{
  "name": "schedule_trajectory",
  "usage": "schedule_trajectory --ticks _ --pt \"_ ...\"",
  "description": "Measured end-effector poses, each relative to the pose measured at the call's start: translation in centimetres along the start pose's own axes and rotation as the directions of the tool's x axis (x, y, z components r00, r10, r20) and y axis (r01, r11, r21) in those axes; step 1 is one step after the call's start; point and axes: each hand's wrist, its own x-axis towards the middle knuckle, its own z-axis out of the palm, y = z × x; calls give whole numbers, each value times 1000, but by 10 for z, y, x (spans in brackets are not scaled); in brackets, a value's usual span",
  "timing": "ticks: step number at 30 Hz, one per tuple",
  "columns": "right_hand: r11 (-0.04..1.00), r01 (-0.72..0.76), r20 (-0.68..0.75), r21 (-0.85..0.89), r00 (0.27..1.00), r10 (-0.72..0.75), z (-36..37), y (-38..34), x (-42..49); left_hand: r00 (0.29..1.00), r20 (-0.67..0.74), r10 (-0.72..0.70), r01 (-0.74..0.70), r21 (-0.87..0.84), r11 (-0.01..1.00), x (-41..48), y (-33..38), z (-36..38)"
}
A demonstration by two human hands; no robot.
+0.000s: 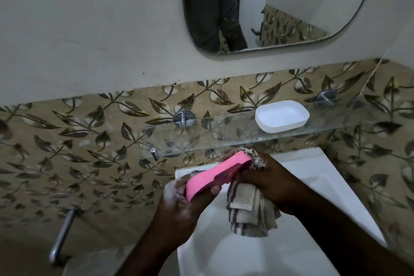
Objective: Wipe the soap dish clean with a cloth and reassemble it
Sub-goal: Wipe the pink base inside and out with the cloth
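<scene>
Standing at a white sink [331, 186], a person holds the pink soap dish part [215, 173] tilted in the air above the basin, near the middle of the scene. The left hand [183, 206] grips its near left end, fingers closed around the rim. The right hand [271, 184] presses a striped cloth [251, 210] against the far right end, fingers bunched on the fabric, which hangs down below in loose folds. Farther back and to the right, the white soap dish tray [281, 116] sits empty on a glass shelf [201, 139], well apart from both hands. The pink part looks light, rigid plastic, likely slick if wet or soapy, so gripping the edges at one end seems the surest hold. The soft cloth should fold easily into corners. Wiping appears under way; reassembly is not yet done.
</scene>
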Motion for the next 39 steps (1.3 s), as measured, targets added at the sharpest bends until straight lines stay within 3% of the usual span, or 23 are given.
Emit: schedule_trajectory --ticks 3,6,9,12,14,17,19,21,24,26,28,30,34,37,39 --pt "999 -46 -48 9 998 46 4 5 -1 999 35 -35 36 -20 999 5 -4 -5" --pt "962 39 -92 -270 994 -66 2 -6 0 992 127 -22 0 178 984 5 -12 -7" --pt "862 64 -122 -502 982 -144 0 -17 2 986 160 43 -108 423 900 9 -11 -6" --pt "690 100 -109 -717 961 -253 14 -22 0 982 157 100 -175 600 780 14 -14 4" --pt "552 40 -159 -833 938 -307 29 -22 -7 983 134 124 -182 643 744 17 -20 9" --pt "296 107 -10 -949 929 -369 50 -21 -21 972 148 180 -233 593 771 20 -23 10" --pt "359 165 28 -919 933 -358 45 -27 -19 979 126 159 -202 517 832 19 -21 6" --pt "562 158 -60 -812 935 -350 32 -32 -12 987 67 147 -162 454 876 20 -18 3" --pt "910 87 -127 -406 980 -151 23 -35 -11 980 -44 192 -172 283 943 20 1 5" --pt "991 52 -71 -126 996 -62 27 -35 -13 973 -78 219 -198 217 956 23 14 4" --pt "995 96 -89 -11 991 -96 29 -39 -12 976 -72 206 -191 171 967 30 16 4" --pt "987 162 -136 -19 977 -163 26 -44 -9 985 -114 131 -128 29 991 38 11 5" --pt "848 174 -268 -501 900 -344 23 -38 -9 972 -145 183 -173 79 982 38 11 21" --pt "762 152 -284 -630 867 -408 29 -31 -14 988 -61 142 -140 44 989 35 8 36" --pt "715 180 -167 -676 907 -386 38 -24 -19 992 -106 71 -74 -22 997 36 3 41"
